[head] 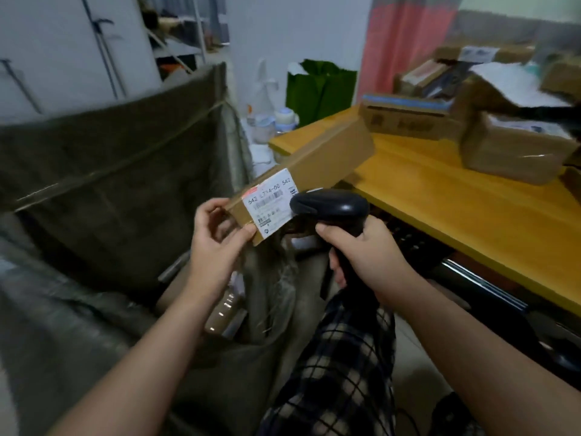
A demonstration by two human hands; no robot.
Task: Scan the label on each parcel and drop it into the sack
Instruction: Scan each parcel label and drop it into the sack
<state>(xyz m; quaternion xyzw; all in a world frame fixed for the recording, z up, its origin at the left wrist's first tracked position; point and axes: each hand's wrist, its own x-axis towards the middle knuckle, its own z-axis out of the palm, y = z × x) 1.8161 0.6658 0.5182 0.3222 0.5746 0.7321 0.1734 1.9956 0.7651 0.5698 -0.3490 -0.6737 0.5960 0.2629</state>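
Left hand [217,243] pinching parcel [309,171] end, right hand [364,250] fisted round scanner [330,209] (nose at label [272,202]); olive sack [110,184] left, yellow desk [456,209] stacked with boxes [515,146].

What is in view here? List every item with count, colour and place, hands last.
Long parcel: one, brown with a white label, held over the sack.
Scanner: one, black, at the label.
Sack: one, dark olive, left, open.
Table: one, yellow, right.
Stacked parcels: several, brown, on the table; exact count unclear.
Bag: one, green, by the back wall.
Bottles: a few, pale, behind the table's corner.
Left hand: grips the parcel's near end.
Right hand: grips the scanner's handle.
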